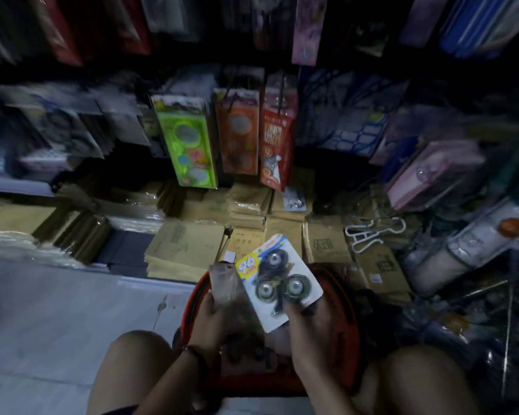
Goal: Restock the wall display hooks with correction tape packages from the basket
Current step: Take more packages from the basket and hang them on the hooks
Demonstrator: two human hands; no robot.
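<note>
Head view: a person bends over a round red plastic basket (189,298) set between the knees, and by the look of it the restocking has some way to go. The right hand (307,327) has its fingers curled on the lower edge of a white glossy card of correction tape (279,280), with three dark round dispensers under a clear blister. It is held above the basket, well apart from the wall. The left hand (210,316) grips a translucent flat pack (224,283), too blurred to identify. Ahead hang a lime-green boxed pack (189,151), an orange card pack (237,136) and a red card pack (274,145); the hooks are lost in shadow.
</note>
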